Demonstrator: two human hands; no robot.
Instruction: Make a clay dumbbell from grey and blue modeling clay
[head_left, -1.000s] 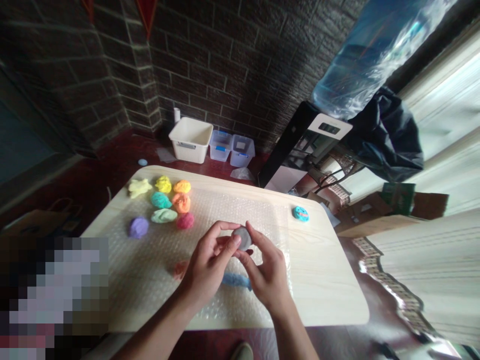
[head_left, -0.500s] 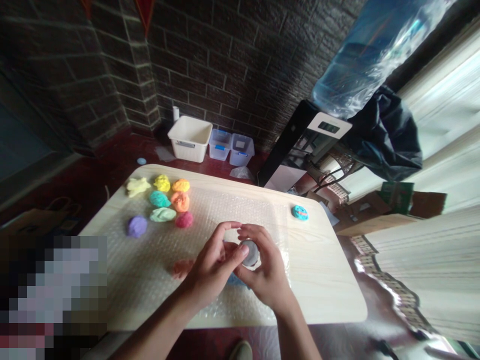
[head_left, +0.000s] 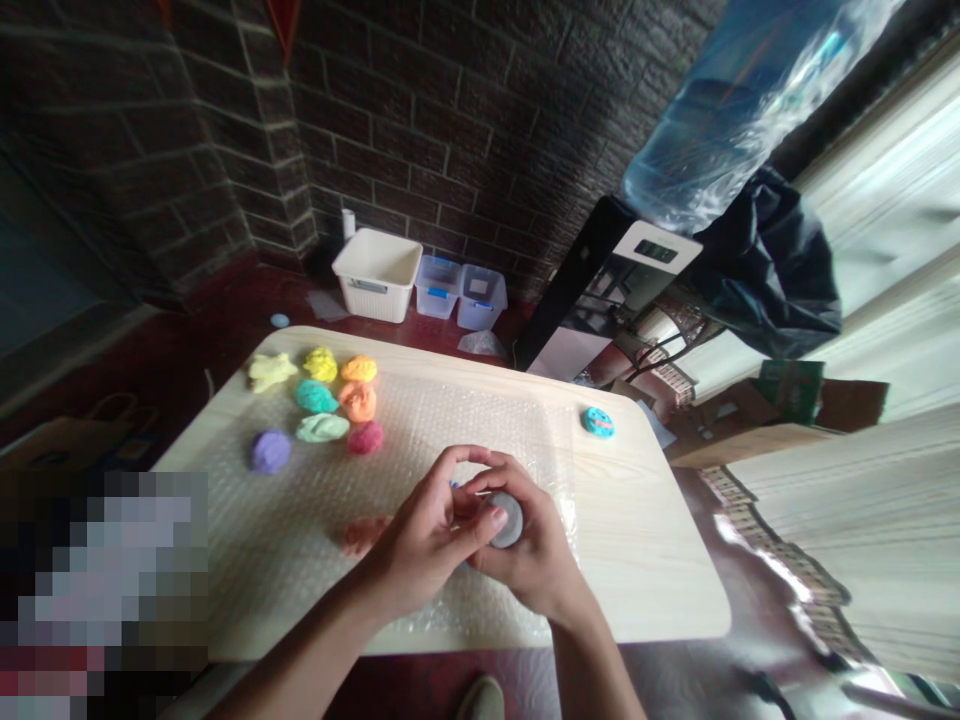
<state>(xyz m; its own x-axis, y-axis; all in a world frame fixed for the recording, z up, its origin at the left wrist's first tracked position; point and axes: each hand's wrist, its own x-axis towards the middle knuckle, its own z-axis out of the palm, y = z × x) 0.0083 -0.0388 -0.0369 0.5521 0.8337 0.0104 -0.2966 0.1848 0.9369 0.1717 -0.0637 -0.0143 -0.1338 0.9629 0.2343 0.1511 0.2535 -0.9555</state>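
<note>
A grey disc of modelling clay (head_left: 511, 520) is held between both hands above the bubble wrap. My left hand (head_left: 420, 535) presses its thumb on the disc's face, fingers curled behind. Around the disc's right side and underneath curves my right hand (head_left: 536, 545); the fingertips of both hands meet at the top. A reddish-brown clay lump (head_left: 363, 537) lies beside my left wrist, partly covered by it. The blue clay below the hands is almost wholly hidden.
Bubble wrap (head_left: 480, 420) covers much of the pale table (head_left: 637, 570). At its far left sit several coloured clay lumps, among them purple (head_left: 271, 452), teal (head_left: 316, 396) and crimson (head_left: 366, 437). A blue piece with a pink stripe (head_left: 599, 422) lies far right. Bins (head_left: 379, 275) stand beyond.
The grey disc has shifted slightly right and down. My right hand has gone from pinching its edge to curving around it, and the hands now hide the blue clay below.
</note>
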